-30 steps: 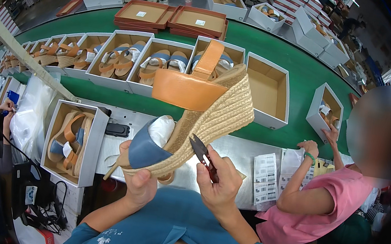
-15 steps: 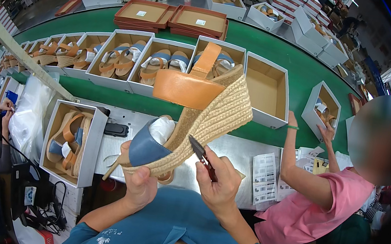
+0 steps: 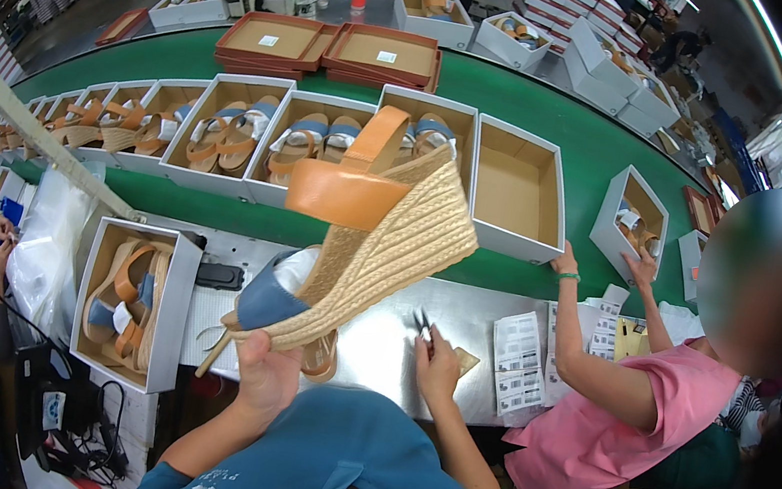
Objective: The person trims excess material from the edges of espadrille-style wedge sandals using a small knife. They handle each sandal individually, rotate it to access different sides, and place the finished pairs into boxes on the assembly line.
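Fingers of my left hand [image 3: 266, 373] are wrapped around the toe of a wedge sandal [image 3: 366, 241], raised above the desk [image 3: 376, 344]. My right hand [image 3: 439, 363] rests on the desk, closed around small scissors [image 3: 422, 325], near paper labels [image 3: 520, 360].

Both of the person's forearms rise from the lower edge of the view, bare below blue sleeves. The left hand [image 3: 266, 373] is raised in front of the chest, fingers curled closed in a grip, thumb side facing up, wrist bent slightly back. The right hand [image 3: 437, 363] sits lower and further right, its back toward the camera, fingers pinched together at the tips. The 2 hands are apart, not touching.
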{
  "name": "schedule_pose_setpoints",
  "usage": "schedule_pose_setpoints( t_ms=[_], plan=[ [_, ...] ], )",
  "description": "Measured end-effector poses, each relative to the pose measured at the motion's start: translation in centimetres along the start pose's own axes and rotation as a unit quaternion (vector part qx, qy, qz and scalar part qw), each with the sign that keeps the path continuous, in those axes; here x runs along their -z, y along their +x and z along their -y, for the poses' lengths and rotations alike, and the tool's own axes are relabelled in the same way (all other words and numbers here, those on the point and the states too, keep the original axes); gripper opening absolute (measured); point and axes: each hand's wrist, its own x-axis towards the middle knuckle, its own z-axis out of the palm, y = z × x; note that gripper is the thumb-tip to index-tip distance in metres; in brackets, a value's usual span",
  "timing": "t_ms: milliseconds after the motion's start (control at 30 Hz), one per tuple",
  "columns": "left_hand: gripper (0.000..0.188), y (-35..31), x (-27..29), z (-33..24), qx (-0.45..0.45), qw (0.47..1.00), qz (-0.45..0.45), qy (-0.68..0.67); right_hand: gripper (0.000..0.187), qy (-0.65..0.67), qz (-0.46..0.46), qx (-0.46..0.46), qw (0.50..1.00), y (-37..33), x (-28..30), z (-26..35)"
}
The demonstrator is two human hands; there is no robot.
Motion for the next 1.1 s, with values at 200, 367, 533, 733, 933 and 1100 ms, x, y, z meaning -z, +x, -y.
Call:
schedule_pose_setpoints(
  t_ms=[200,367,533,733,933,1100],
  plan=[
    [0.086,0.1,-0.1,0.1,-0.042,0.996,-0.009,0.083,0.046,0.187,-0.095,0.028,0.977,2.2,3.3,4.6],
    [0.084,-0.1,-1.1,-0.4,-0.041,0.993,0.033,0.108,0.064,0.471,-0.047,0.234,0.849,3.8,13.3,15.6],
    [0.081,0.2,0.1,-1.2,0.002,0.994,0.035,0.104,0.072,0.425,0.048,0.175,0.887,3.8,13.9,17.5],
    [0.082,1.9,-0.7,-0.6,0.067,0.996,0.017,0.053,0.075,0.394,-0.009,0.240,0.887,1.8,13.6,18.2],
    [0.065,6.5,2.7,-2.1,0.172,0.972,0.028,-0.157,0.072,0.172,0.058,0.489,0.853,1.9,15.1,18.6],
    [0.039,7.5,2.9,-5.7,-0.084,0.984,0.024,-0.156,0.065,0.073,-0.036,0.459,0.885,0.9,12.5,17.8]
  ],
)
